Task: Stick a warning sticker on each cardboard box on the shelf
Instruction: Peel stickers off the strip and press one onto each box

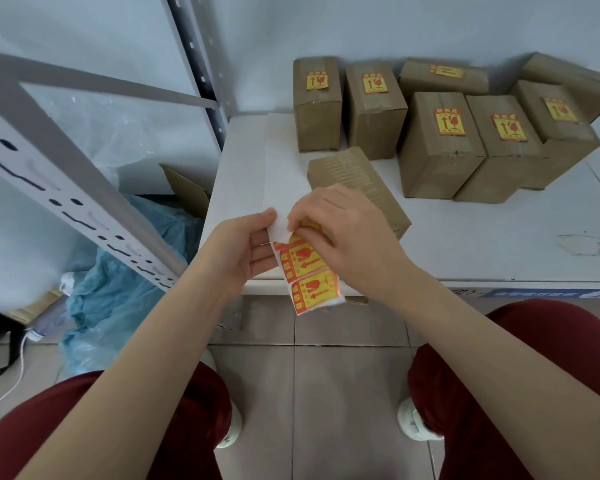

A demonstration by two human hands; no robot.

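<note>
My left hand point(246, 247) holds a strip of red-and-yellow warning stickers point(309, 275) by its white backing. My right hand point(347, 233) pinches the top sticker at the strip's upper end, where the backing is bare. Just behind my hands a cardboard box point(361, 181) lies flat on the white shelf point(465, 244) and shows no sticker. Behind it stand several cardboard boxes point(440, 143), each with a warning sticker on top.
A grey perforated shelf upright point(84, 188) slants across the left. Blue plastic bags point(118, 292) and an open carton point(184, 192) lie on the floor to the left. My knees in red trousers are below, over a tiled floor point(326, 393).
</note>
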